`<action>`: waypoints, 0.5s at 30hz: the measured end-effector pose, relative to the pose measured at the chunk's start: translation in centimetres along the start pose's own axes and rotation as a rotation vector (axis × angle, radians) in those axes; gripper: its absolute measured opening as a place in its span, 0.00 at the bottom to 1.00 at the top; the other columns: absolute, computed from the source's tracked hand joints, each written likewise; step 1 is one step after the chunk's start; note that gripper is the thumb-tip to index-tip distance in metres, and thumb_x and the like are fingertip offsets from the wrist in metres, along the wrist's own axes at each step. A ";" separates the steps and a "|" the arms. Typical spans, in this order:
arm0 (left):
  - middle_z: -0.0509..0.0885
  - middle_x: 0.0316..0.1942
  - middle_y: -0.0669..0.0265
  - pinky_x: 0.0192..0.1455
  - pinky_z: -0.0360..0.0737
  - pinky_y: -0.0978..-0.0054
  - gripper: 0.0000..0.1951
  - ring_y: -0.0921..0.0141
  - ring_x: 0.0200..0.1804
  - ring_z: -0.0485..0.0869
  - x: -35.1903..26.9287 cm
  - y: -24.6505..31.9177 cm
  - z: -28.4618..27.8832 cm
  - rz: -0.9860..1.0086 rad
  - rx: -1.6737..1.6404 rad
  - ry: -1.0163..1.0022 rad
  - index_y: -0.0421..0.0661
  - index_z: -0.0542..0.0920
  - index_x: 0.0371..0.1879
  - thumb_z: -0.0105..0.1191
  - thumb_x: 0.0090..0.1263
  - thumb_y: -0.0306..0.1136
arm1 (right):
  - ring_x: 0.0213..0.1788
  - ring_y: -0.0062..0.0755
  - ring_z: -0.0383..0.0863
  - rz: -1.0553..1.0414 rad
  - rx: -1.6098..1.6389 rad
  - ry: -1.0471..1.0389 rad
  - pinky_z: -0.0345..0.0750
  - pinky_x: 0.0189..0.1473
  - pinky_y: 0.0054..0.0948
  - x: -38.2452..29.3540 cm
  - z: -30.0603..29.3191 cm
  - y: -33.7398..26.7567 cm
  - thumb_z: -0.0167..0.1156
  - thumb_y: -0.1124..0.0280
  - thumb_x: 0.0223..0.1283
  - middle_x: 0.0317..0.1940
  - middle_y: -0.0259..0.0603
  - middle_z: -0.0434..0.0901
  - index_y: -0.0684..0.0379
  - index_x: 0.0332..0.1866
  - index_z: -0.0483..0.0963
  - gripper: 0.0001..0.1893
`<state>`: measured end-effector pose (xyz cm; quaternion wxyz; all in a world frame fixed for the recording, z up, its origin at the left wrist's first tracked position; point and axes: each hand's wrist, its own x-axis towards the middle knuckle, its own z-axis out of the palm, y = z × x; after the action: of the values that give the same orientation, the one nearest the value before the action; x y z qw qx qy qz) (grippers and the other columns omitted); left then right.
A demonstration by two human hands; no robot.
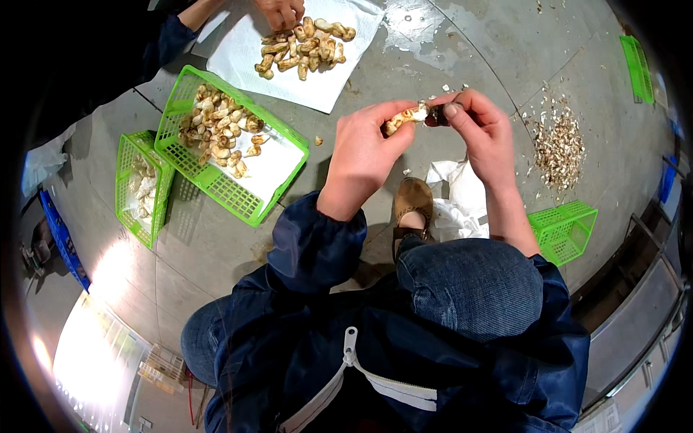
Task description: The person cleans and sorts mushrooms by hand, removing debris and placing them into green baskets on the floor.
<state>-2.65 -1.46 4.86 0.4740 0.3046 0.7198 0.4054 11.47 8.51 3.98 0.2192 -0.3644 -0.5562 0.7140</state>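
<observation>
In my left hand is a brown-and-white mushroom, gripped between thumb and fingers with its pale end toward the right. My right hand pinches a small dark object against that pale end; its kind cannot be told, as the fingers cover much of it. To the left, a green plastic basket lined with white holds many similar mushrooms. Beyond it, more mushrooms lie on a white sheet on the floor, touched by another person's hand.
A smaller green basket with pale contents stands at the left. On the concrete floor at the right lie a heap of trimmings and another green basket. White crumpled plastic lies beside my shoe. The other person's sleeve reaches in at upper left.
</observation>
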 end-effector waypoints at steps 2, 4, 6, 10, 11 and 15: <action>0.82 0.30 0.68 0.34 0.72 0.85 0.14 0.81 0.30 0.75 0.2 -0.9 0.1 -0.018 -0.097 -0.036 0.37 0.80 0.45 0.54 0.62 0.28 | 0.35 0.17 0.72 -0.046 -0.008 -0.039 0.71 0.39 0.19 0.1 -0.3 0.3 0.54 0.75 0.61 0.36 0.38 0.79 0.64 0.26 0.69 0.08; 0.82 0.30 0.67 0.32 0.71 0.85 0.14 0.82 0.28 0.73 0.6 -1.4 0.0 -0.081 -0.274 -0.134 0.36 0.79 0.46 0.53 0.63 0.28 | 0.35 0.17 0.72 -0.142 -0.130 -0.076 0.71 0.40 0.20 0.0 -0.5 0.7 0.54 0.74 0.61 0.36 0.37 0.79 0.64 0.27 0.68 0.08; 0.81 0.29 0.66 0.30 0.69 0.86 0.15 0.82 0.27 0.71 0.7 -1.1 -0.1 -0.194 -0.536 -0.238 0.35 0.76 0.50 0.50 0.66 0.27 | 0.34 0.20 0.74 -0.047 0.005 -0.038 0.73 0.39 0.22 -0.1 -0.5 0.3 0.54 0.73 0.62 0.35 0.40 0.79 0.64 0.27 0.68 0.09; 0.79 0.28 0.66 0.29 0.70 0.86 0.17 0.80 0.27 0.73 0.6 -1.3 -0.6 -0.319 -0.936 -0.395 0.34 0.71 0.54 0.45 0.70 0.29 | 0.38 0.24 0.78 0.001 0.280 -0.009 0.75 0.42 0.25 0.3 -1.3 0.1 0.54 0.73 0.62 0.38 0.45 0.79 0.64 0.29 0.69 0.07; 0.79 0.28 0.67 0.29 0.70 0.86 0.16 0.81 0.26 0.72 0.6 -1.3 -0.6 -0.322 -0.959 -0.398 0.35 0.72 0.53 0.46 0.70 0.31 | 0.40 0.24 0.78 -0.043 0.267 -0.033 0.75 0.44 0.25 0.3 -1.2 0.1 0.54 0.73 0.61 0.41 0.47 0.79 0.64 0.29 0.69 0.07; 0.78 0.28 0.68 0.29 0.71 0.87 0.17 0.82 0.26 0.71 0.6 -1.6 -0.5 -0.327 -1.008 -0.408 0.37 0.72 0.54 0.46 0.70 0.33 | 0.42 0.22 0.76 -0.151 -0.034 -0.103 0.73 0.47 0.23 -0.2 -0.6 -0.1 0.56 0.74 0.59 0.43 0.46 0.78 0.64 0.27 0.69 0.08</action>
<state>-3.38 -1.87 3.28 0.7467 -0.0025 0.3691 0.5533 12.05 8.83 4.09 0.2373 -0.2879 -0.6045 0.7038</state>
